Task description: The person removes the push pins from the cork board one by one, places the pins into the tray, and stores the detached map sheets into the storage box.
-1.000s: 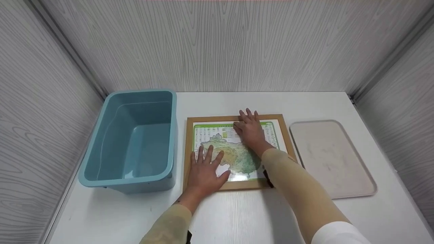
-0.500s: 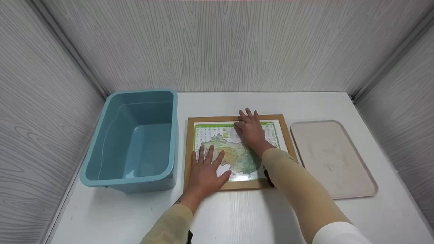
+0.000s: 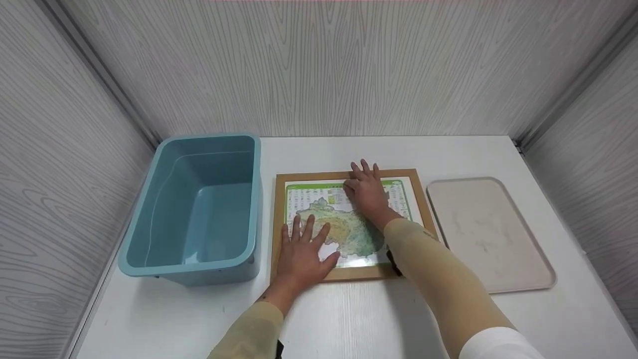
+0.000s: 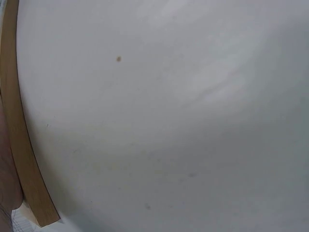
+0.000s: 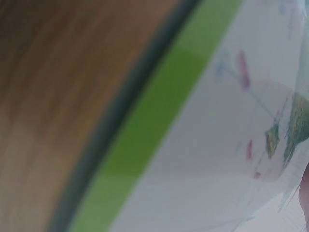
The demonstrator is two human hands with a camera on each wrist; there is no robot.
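At the centre of the white table [image 3: 359,319], in the head view, lies a wood-framed map puzzle board [image 3: 349,224], flat and square to the person. The left hand [image 3: 301,252] rests on its 7 o'clock corner with fingers spread and straight, palm down, gripping nothing. The right hand [image 3: 368,192] lies flat near the board's 12 o'clock edge, fingers extended, also pressing rather than holding. At 9 o'clock of the board stands a blue plastic tub [image 3: 194,209], just beside the frame; at 3 o'clock lies a beige tray [image 3: 488,234], near but apart.

In the left wrist view, only a strip of the wooden frame [image 4: 21,145] shows at 8 o'clock, against bare tabletop [image 4: 169,116]; the fingers cannot be judged from here.

In the right wrist view, the frame [image 5: 58,96] and the green border [image 5: 159,121] of the map fill the blurred picture.

As a judgement: with both palms only pressing, the board could skid on the smooth table toward the tub if pushed unevenly, and lifting it tilted might spill loose pieces.
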